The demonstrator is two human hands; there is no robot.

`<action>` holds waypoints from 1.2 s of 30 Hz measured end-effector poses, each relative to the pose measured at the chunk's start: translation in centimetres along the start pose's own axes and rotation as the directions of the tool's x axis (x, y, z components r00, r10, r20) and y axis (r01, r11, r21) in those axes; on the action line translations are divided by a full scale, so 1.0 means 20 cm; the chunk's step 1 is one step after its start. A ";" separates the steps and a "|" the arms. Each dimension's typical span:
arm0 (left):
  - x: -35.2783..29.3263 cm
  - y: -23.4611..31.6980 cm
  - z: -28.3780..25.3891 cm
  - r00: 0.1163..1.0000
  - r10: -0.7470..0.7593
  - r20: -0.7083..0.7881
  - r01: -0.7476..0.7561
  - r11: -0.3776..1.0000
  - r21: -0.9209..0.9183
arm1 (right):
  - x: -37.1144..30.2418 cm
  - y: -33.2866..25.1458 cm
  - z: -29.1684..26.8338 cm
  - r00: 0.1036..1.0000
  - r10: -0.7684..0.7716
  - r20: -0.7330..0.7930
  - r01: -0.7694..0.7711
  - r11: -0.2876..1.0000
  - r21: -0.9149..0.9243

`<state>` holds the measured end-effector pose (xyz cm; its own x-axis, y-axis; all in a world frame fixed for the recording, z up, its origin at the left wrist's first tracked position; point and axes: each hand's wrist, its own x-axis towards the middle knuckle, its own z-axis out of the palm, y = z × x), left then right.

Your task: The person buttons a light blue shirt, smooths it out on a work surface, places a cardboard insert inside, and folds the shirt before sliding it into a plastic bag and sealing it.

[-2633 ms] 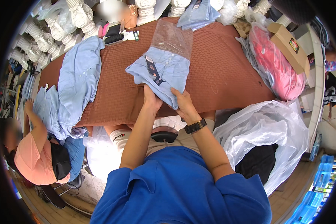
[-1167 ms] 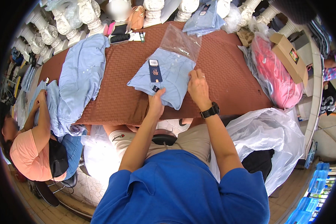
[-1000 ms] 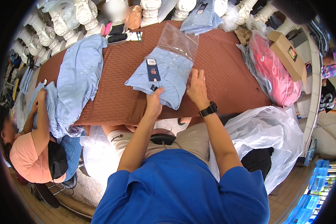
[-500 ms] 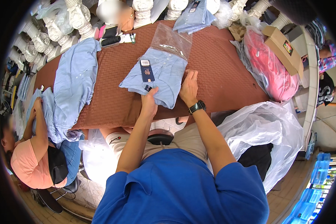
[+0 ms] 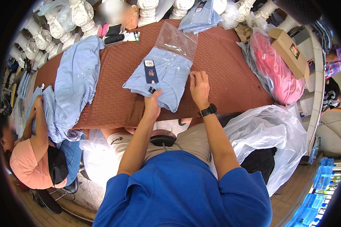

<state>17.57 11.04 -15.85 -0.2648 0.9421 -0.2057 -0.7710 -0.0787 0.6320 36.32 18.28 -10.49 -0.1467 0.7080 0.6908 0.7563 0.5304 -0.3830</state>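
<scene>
A folded light blue shirt point(image 5: 170, 70) lies tilted on the brown cloth-covered table, its lower part out toward me. A dark hang tag point(image 5: 150, 72) rests on its front. From its far end sticks out a clear plastic bag point(image 5: 176, 39), flat and see-through. My left hand point(image 5: 152, 104) pinches the shirt's near edge, by a small dark label. Just right of the shirt, my right hand point(image 5: 199, 90) is raised a little, thumb and fingertips drawn together. A thin pale strand shows beside these fingers; what they hold is too fine to make out.
Another blue shirt point(image 5: 77, 72) lies spread at left, where a seated person point(image 5: 32, 159) handles blue cloth. Bagged blue shirts point(image 5: 201, 17) sit at the far edge by white balusters. At right are a bagged red bundle point(image 5: 272, 68), a cardboard box point(image 5: 290, 53) and a large clear bag point(image 5: 269, 128).
My right hand has come away from the shirt's right edge, moving right, and its fingertips have drawn together. My left hand keeps its hold on the shirt.
</scene>
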 end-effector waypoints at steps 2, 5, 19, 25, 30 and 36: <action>0.01 0.00 -0.02 1.000 0.001 -0.010 -0.001 1.000 0.000 | 0.04 -0.03 -0.02 1.000 -0.011 0.020 0.011 0.999 0.038; -0.01 -0.01 0.01 1.000 -0.001 -0.011 0.001 1.000 0.002 | 0.07 -0.03 -0.02 0.995 -0.045 0.088 0.047 0.999 -0.021; 0.01 -0.02 0.03 0.999 0.034 -0.032 -0.037 0.995 -0.093 | 0.29 -0.14 0.28 0.947 -0.214 0.241 0.209 0.977 0.046; 0.00 -0.05 0.04 0.992 0.124 -0.018 -0.123 0.992 0.030 | 0.21 -0.21 0.25 0.933 -0.254 0.254 0.253 0.967 0.038; 0.02 -0.08 0.07 0.993 0.117 0.012 -0.117 0.993 0.027 | 0.21 -0.24 0.22 0.922 -0.297 0.249 0.294 0.954 0.049; 0.06 -0.10 0.18 0.985 0.173 0.001 -0.172 0.978 0.117 | 0.22 -0.26 0.19 0.922 -0.280 0.267 0.275 0.960 0.057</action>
<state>20.78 13.56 -14.69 -0.3932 0.9148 -0.0925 -0.6407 -0.2005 0.7412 29.30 20.38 -7.73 -0.5172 0.6285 0.5809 0.6490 0.7305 -0.2126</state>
